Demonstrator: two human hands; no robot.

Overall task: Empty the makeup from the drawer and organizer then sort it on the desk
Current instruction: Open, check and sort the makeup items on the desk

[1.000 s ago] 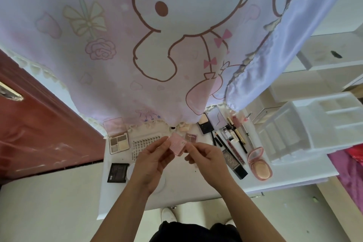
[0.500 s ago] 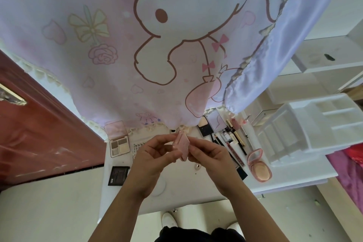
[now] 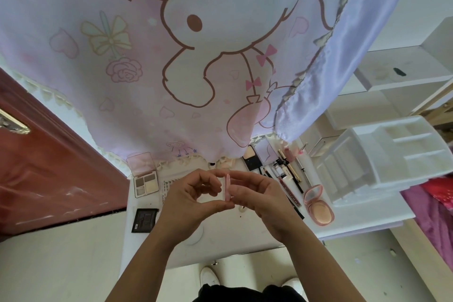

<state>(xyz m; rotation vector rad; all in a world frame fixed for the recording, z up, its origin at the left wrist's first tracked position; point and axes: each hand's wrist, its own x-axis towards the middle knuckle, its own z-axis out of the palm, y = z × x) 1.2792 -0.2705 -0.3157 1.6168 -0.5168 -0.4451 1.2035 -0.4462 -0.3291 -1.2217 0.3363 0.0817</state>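
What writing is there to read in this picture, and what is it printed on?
"OYO", roughly, sideways on the white card beside the open palette; the rest is blurred.
Black box: print too small to read.
Tubes: labels too blurred to read.
Pink case: held edge-on, no text shows.
Curtain: drawings only, no words.

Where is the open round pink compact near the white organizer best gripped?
Probably by its base rim, pinched side to side from above: the round pink compact lies flat, powder up, its hinged lid raised at the far end, so the lid would likely swing.
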